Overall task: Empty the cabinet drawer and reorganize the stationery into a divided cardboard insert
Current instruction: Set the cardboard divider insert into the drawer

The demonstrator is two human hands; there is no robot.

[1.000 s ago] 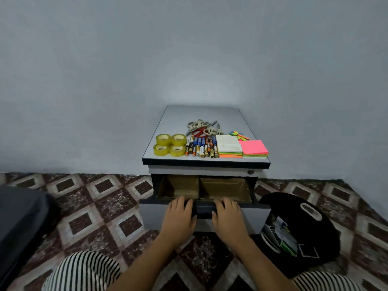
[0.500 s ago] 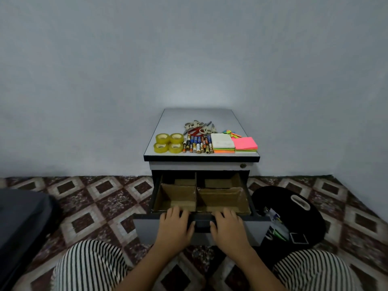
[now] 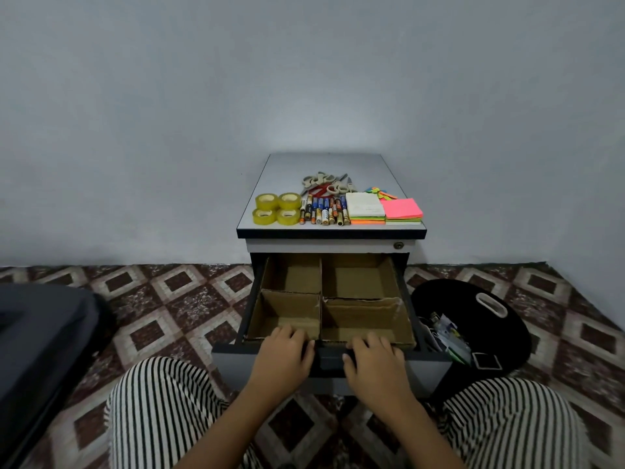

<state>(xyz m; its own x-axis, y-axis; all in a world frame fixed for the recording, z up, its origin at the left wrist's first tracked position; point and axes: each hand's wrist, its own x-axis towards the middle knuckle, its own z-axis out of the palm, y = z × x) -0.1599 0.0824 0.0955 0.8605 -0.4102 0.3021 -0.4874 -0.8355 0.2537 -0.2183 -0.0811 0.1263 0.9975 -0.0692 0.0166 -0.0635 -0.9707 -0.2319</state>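
Person is sitting on the floor facing a small cabinet, striped knees showing at both lower corners. Drawer is standing pulled far out toward the person. Left hand and right hand are both gripping the drawer's front edge, side by side near the middle, fingers curling over the top lip, a small gap between them.

Cardboard insert is sitting inside the drawer, splitting it into four compartments, two near and two far. All four are showing bare cardboard.

Stationery is lying on the cabinet top, along the front edge. Four yellow tape rolls are sitting in a square at the left. Batteries are lying in a row just right of them. Scissors are piling up behind the batteries. Sticky notes are stacking at the right, a white pad beside the pink one, small coloured flags behind.

Black bag is lying on the tiled floor right of the drawer, papers poking out. A dark object is filling the left edge; can't tell what it is.
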